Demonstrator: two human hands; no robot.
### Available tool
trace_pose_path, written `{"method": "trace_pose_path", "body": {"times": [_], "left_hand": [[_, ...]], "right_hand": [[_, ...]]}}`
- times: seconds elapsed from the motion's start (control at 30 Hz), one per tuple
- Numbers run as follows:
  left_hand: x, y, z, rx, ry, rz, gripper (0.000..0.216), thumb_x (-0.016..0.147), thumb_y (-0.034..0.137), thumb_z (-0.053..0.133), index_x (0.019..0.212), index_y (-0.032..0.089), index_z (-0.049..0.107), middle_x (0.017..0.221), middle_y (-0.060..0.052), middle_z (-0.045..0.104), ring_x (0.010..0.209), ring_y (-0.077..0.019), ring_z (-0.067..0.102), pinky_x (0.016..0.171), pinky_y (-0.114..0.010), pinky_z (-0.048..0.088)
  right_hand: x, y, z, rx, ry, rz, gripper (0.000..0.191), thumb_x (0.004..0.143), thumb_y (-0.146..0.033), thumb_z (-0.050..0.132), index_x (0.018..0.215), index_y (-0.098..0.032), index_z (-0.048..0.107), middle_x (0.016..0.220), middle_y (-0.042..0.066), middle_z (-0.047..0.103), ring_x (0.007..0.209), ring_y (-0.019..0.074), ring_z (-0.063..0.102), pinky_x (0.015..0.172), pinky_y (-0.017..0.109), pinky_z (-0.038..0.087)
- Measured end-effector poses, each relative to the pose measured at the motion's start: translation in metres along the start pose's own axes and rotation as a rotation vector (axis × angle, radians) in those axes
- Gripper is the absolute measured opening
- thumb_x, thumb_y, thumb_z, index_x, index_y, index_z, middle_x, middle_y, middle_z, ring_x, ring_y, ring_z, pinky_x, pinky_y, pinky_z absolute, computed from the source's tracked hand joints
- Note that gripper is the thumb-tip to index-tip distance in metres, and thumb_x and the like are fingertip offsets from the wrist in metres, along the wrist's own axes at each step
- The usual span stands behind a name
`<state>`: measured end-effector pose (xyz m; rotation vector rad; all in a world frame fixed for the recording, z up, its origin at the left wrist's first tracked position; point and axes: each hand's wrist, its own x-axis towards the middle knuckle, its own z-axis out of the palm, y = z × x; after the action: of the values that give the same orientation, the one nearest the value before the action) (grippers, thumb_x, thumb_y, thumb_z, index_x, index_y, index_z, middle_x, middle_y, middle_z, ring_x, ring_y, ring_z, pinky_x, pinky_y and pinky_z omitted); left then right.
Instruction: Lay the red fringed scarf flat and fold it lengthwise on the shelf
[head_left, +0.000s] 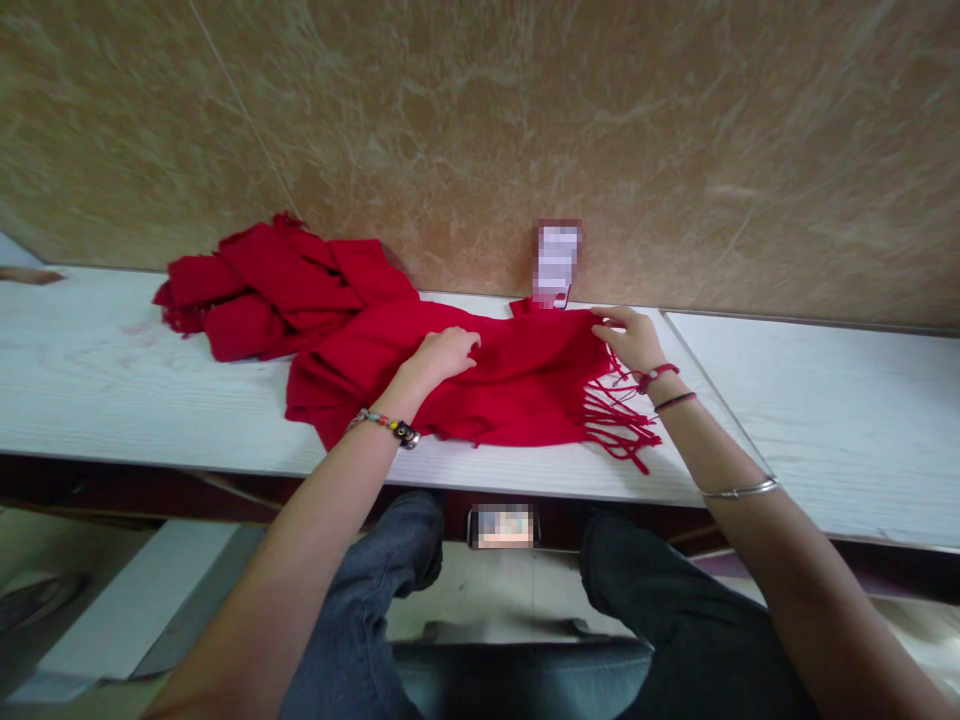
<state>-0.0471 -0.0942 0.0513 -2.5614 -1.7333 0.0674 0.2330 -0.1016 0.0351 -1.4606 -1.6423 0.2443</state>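
Observation:
A red fringed scarf (pixel 517 385) lies partly folded on a white table (pixel 112 390). More of its red cloth is bunched in a heap (pixel 262 290) at the back left. My left hand (pixel 442 355) rests on the middle of the folded part with its fingers curled into the cloth. At the scarf's right end, just above the tassels (pixel 619 420), my right hand (pixel 634 338) pinches the cloth's upper corner. Both wrists wear bracelets.
A brown marbled wall (pixel 480 130) rises right behind the table. A small blurred tag (pixel 556 262) stands against it behind the scarf. A second white tabletop (pixel 840 420) adjoins on the right. My legs in dark jeans show below the table edge.

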Motion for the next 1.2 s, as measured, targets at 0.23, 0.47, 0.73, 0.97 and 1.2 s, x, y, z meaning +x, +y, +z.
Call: {"method": "trace_pose_path", "body": {"times": [0.23, 0.47, 0.73, 0.97, 1.2], "left_hand": [[0.004, -0.001, 0.009, 0.01, 0.078, 0.086, 0.031, 0.085, 0.03, 0.048, 0.112, 0.02, 0.059, 0.115, -0.01, 0.06, 0.106, -0.0237, 0.057, 0.082, -0.031, 0.047], [0.009, 0.001, 0.013, -0.028, 0.02, 0.061, 0.031, 0.084, 0.015, 0.042, 0.105, 0.022, 0.064, 0.108, -0.008, 0.066, 0.102, -0.0223, 0.059, 0.085, -0.033, 0.046], [-0.001, 0.002, 0.001, -0.006, 0.19, -0.02, 0.047, 0.084, 0.026, 0.053, 0.13, 0.022, 0.046, 0.135, -0.013, 0.044, 0.122, -0.0295, 0.043, 0.096, -0.044, 0.04], [-0.007, -0.006, -0.016, -0.038, 0.251, -0.089, 0.042, 0.086, 0.022, 0.048, 0.128, 0.019, 0.048, 0.124, -0.014, 0.057, 0.119, -0.0296, 0.048, 0.099, -0.05, 0.034], [-0.004, 0.009, -0.04, -0.393, 0.55, 0.079, 0.023, 0.086, 0.017, 0.043, 0.098, 0.015, 0.063, 0.097, -0.005, 0.065, 0.096, -0.019, 0.059, 0.088, -0.032, 0.044]], "right_hand": [[-0.002, -0.001, 0.001, -0.084, -0.016, -0.113, 0.034, 0.068, -0.022, 0.056, 0.098, -0.017, 0.071, 0.098, 0.008, 0.069, 0.086, 0.0213, 0.063, 0.085, 0.042, 0.049], [-0.005, -0.008, -0.001, -0.126, 0.025, -0.162, 0.031, 0.071, -0.02, 0.053, 0.095, -0.02, 0.072, 0.102, 0.008, 0.068, 0.096, 0.0251, 0.061, 0.084, 0.043, 0.05], [0.004, -0.015, -0.009, 0.237, 0.031, -0.218, 0.035, 0.073, -0.029, 0.061, 0.107, -0.024, 0.067, 0.11, 0.005, 0.063, 0.106, 0.0248, 0.057, 0.094, 0.047, 0.045], [0.012, -0.027, -0.028, 0.783, 0.057, -0.225, 0.049, 0.064, -0.025, 0.072, 0.111, -0.029, 0.061, 0.123, 0.001, 0.057, 0.111, 0.0194, 0.056, 0.1, 0.043, 0.043], [0.035, -0.012, -0.064, 0.92, 0.408, -0.077, 0.044, 0.055, 0.006, 0.06, 0.089, -0.02, 0.068, 0.1, 0.002, 0.07, 0.077, 0.013, 0.065, 0.078, 0.034, 0.054]]}}
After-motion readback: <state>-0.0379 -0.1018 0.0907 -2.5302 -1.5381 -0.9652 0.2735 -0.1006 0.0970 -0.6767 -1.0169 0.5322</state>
